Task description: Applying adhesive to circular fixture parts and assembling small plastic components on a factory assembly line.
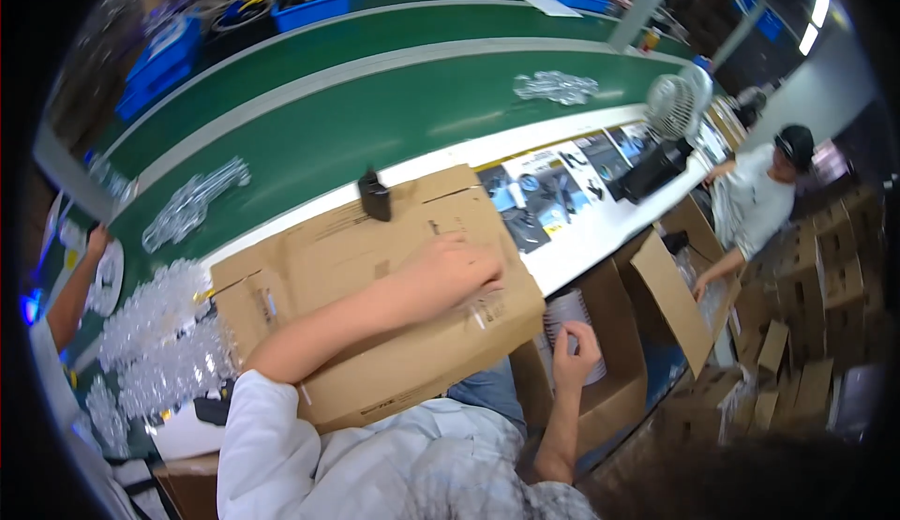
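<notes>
A large, flattened-looking brown cardboard box (347, 304) lies in front of me across the worktop edge. My left hand (459, 267) rests on its upper face with the fingers curled under; whatever they may hold is hidden. To the right, my right hand (575, 353) is raised with thumb and fingertips pinched together. I cannot make out anything between them. Just behind it, a white ridged cylinder (567, 309) stands in an open carton (614, 379). A small black object with a pointed top (375, 198) stands on the far edge of the cardboard.
Clear plastic packaging (173, 346) is heaped at left, with more on the green conveyor (337, 112). Printed sheets (548, 192) and a fan (673, 112) are at right. A co-worker (769, 182) reaches into a carton; another person's arm (80, 286) shows at far left.
</notes>
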Motion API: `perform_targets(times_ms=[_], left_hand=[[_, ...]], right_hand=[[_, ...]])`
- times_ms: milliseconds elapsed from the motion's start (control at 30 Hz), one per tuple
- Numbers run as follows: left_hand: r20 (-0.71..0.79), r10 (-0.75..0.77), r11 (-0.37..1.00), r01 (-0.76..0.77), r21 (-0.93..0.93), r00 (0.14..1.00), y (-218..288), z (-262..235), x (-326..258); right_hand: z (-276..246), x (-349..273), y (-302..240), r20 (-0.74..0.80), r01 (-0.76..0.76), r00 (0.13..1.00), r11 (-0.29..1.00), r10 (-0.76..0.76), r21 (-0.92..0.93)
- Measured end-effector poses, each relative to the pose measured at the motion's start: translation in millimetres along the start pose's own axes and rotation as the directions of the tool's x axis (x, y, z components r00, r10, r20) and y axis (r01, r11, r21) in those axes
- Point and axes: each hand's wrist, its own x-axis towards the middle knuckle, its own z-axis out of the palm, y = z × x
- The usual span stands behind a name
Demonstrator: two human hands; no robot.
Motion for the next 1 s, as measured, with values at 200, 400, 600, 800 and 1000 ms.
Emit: perform_targets(times_ms=[200, 400, 600, 800, 1000], left_hand=[[0.002, -0.059, 0.991, 0.059, -0.116, 0.998, 13, -5, 25], [-0.22, -0.229, 0.8, 0.313, 0.512, 0.948, -90, 21, 94], [-0.252, -0.63, 0.391, 0.581, 0.714, 0.734, -176, 20, 119], [-0.146, -0.531, 0.661, 0.516, 0.545, 0.835, -113, 76, 164], [0.151, -0.256, 0.948, 0.279, -0.153, 0.955, 42, 198, 209]], right_hand=[[-50, -100, 61, 0.056, -0.533, 0.833, 0.826, 0.55, -0.184], [-67, -201, 118, -0.043, -0.779, 0.618, 0.605, 0.785, -0.161], [-53, -242, 160, -0.014, -0.781, 0.594, 0.572, 0.805, -0.25], [-55, -251, 183, 0.002, -0.628, 0.637, 0.521, 0.771, -0.577], [-43, -259, 204, 0.056, -0.568, 0.458, 0.34, 0.887, -0.749]])
